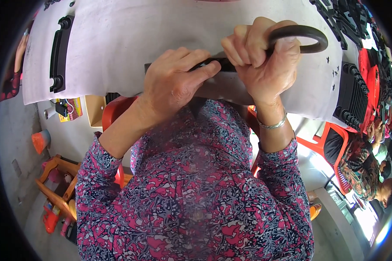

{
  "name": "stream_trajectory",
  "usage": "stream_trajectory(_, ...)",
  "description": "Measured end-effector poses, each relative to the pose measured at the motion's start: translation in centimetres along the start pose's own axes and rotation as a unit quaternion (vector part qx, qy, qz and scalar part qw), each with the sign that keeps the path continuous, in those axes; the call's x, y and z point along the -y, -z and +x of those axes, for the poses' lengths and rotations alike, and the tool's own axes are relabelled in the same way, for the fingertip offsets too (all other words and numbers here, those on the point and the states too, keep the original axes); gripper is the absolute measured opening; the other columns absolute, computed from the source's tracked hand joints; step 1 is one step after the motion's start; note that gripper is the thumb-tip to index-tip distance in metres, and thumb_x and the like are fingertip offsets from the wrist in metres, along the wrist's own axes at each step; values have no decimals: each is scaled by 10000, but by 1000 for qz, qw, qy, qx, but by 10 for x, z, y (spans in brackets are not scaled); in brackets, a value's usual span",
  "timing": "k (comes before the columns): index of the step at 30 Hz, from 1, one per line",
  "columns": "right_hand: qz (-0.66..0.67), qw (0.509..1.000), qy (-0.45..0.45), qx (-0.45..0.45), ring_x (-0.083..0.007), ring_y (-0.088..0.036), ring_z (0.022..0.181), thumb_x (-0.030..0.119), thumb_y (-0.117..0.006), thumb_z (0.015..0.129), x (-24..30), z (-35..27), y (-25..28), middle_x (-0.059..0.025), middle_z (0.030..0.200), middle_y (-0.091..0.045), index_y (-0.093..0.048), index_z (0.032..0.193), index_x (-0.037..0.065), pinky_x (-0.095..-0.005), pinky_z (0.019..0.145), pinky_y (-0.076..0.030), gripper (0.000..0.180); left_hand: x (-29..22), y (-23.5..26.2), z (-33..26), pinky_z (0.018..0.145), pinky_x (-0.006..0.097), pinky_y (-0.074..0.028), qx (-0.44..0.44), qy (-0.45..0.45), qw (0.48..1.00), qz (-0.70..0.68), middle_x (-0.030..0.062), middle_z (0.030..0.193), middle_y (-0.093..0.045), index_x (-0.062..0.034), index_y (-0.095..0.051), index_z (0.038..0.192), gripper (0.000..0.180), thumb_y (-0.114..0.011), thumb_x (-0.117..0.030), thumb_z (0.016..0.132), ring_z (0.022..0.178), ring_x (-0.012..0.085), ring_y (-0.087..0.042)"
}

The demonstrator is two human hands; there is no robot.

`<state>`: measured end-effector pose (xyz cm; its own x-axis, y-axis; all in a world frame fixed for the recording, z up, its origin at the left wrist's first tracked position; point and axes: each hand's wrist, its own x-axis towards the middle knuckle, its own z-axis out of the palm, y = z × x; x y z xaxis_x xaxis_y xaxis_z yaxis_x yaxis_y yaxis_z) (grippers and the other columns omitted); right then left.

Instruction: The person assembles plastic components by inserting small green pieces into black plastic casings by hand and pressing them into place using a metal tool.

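My left hand (172, 80) presses on a long black plastic part (226, 64) at the table's near edge, its thumb and fingers closed over it. My right hand (265, 65) is a fist around a black tool with a loop handle (323, 41). The loop sticks out to the right past my thumb. The tool's working end is hidden by my fingers, close to the black part, so its kind cannot be told. Most of the black part lies under my two hands.
A pale cloth covers the table (117, 39). A black bar-shaped part (60, 54) lies at left, black ribbed parts (353, 93) at right, beside small black pieces (333, 73). Another person (361, 174) sits at right near a red chair (322, 143); a wooden chair (52, 167) stands lower left.
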<state>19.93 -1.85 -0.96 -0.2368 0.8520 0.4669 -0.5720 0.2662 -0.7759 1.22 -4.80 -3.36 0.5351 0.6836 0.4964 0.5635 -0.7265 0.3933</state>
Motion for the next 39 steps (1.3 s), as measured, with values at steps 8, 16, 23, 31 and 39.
stream_trajectory(8, 35, 991, -63, -114, -110, -178, 514, 620, -415, 1006, 3, -7, 8, 31, 578, -251, -334, 681, 141, -294, 491, -174, 585, 0, -1, 0, 721, 364, -506, 9, -11, 1000, 8, 23, 998, -669, -120, -714, 1029, 298, -689, -84, 734, 836, 225, -640)
stream_trajectory(16, 145, 981, -85, -97, -107, -178, 523, 599, -435, 1009, 12, -1, 23, 35, 595, -256, -350, 697, 145, -283, 492, -171, 557, -2, 5, 4, 732, 383, -518, -1, 14, 998, -58, 66, 985, -668, -71, -662, 986, 276, -753, -44, 727, 841, 287, -650)
stream_trajectory(23, 169, 977, -104, -83, -110, -211, 543, 587, -480, 998, 18, -4, 26, 37, 617, -279, -375, 711, 148, -278, 495, -181, 535, -5, 7, 8, 729, 397, -488, -5, 50, 996, -80, 80, 895, -607, -69, -612, 1048, 360, -754, -24, 720, 836, 296, -620)
stream_trajectory(31, 154, 977, -107, -97, -115, -213, 540, 596, -489, 990, 13, -8, 22, 30, 609, -282, -366, 711, 142, -287, 500, -187, 546, -10, 10, 10, 747, 417, -472, 23, 80, 992, -97, 118, 919, -606, -43, -645, 1130, 367, -753, -54, 780, 836, 332, -591)
stream_trajectory(39, 137, 980, -108, -95, -120, -212, 535, 600, -457, 996, 10, -5, 23, 27, 598, -273, -347, 695, 143, -295, 500, -188, 558, -8, 8, 9, 762, 414, -477, 2, 85, 989, -118, 120, 910, -618, -33, -660, 1097, 342, -754, -35, 768, 844, 329, -597)
